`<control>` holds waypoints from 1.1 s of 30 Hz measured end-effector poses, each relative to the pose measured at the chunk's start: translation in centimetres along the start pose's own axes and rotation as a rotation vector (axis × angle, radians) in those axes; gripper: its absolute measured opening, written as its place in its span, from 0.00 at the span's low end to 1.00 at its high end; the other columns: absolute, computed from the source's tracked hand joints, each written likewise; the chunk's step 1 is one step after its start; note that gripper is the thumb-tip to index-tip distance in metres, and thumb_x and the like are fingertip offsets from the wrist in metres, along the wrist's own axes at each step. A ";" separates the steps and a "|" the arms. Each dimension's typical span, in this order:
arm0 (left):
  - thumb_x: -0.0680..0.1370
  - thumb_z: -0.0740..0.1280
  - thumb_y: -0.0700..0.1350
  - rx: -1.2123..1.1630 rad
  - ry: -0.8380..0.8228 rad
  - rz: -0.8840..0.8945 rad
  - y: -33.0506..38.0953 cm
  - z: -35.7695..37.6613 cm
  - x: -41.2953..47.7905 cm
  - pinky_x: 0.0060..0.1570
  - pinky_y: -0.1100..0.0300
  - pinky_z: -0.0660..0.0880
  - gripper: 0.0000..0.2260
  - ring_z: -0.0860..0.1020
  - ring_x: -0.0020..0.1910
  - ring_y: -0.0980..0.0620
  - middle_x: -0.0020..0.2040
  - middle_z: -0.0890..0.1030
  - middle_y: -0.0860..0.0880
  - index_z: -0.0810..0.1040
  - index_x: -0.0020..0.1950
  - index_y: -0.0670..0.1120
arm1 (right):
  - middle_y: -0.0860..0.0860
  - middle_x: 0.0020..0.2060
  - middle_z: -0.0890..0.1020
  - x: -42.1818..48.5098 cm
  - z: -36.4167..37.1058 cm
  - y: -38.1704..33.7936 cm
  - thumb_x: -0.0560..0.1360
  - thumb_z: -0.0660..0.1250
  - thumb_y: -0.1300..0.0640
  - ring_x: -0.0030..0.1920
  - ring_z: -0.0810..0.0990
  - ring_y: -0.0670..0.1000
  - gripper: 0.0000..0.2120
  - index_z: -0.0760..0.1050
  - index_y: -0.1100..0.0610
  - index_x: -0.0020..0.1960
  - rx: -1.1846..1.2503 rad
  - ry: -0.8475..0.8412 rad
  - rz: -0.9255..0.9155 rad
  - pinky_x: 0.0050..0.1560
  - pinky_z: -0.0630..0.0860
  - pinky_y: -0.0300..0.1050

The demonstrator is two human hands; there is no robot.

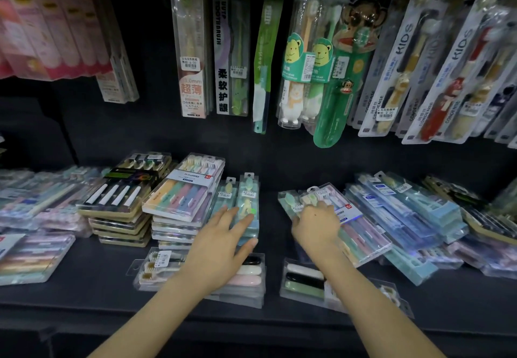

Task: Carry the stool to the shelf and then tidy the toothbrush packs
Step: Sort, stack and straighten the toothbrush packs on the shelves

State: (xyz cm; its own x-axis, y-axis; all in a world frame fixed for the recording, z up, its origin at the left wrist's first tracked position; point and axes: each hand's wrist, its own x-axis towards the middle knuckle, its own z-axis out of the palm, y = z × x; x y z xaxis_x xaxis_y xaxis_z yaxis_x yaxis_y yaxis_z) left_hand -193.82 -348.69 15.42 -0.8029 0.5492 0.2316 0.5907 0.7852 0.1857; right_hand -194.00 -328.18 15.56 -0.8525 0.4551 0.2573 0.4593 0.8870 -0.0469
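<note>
L hand (223, 234) lies flat, fingers straight, on a teal pack (247, 198). R hand (316, 223) sits on a pastel pack (361, 231), fingers bent; grip can't tell. Both packs lie on a dark shelf (98, 282) w/ clear-cased stacks (179, 198) alongside. Kids' packs (305, 49) hang above.

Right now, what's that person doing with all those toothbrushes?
A person is tidying toothbrush packs on a dark shop shelf. The left hand rests with straight fingers on a stack of light-blue toothbrush packs. The right hand lies on a tilted pastel multi-pack beside that stack, but it is unclear whether it grips anything. Kids' toothbrushes hang on the wall above.
</note>
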 end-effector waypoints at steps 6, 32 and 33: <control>0.67 0.32 0.67 -0.039 -0.048 -0.003 0.6 0.2 0.3 0.67 0.57 0.64 0.42 0.59 0.74 0.51 0.77 0.57 0.52 0.60 0.75 0.54 | 0.53 0.47 0.78 0.8 -0.5 1.6 0.71 0.68 0.42 0.52 0.76 0.55 0.18 0.72 0.58 0.43 0.053 -0.200 -0.056 0.42 0.69 0.42; 0.77 0.52 0.58 0.249 0.170 -0.190 -7.4 -3.5 -0.3 0.54 0.39 0.73 0.23 0.78 0.57 0.39 0.58 0.80 0.41 0.81 0.58 0.51 | 0.56 0.65 0.71 2.4 -2.6 -10.9 0.77 0.61 0.42 0.64 0.69 0.59 0.21 0.75 0.52 0.65 0.310 -0.263 -0.204 0.59 0.70 0.49; 0.76 0.52 0.58 0.261 0.168 -0.189 -7.3 -3.5 -0.3 0.53 0.39 0.74 0.22 0.78 0.56 0.39 0.57 0.81 0.42 0.81 0.58 0.51 | 0.56 0.66 0.69 2.3 -2.4 -10.6 0.76 0.62 0.41 0.64 0.67 0.59 0.22 0.74 0.49 0.66 0.285 -0.255 -0.218 0.61 0.68 0.50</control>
State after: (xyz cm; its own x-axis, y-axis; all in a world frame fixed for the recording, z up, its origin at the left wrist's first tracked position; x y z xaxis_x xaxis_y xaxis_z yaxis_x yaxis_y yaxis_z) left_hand -197.62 -355.58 17.32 -0.8589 0.3494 0.3745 0.3751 0.9270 -0.0045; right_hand -200.25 -336.68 18.99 -0.9727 0.2275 0.0457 0.2048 0.9343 -0.2919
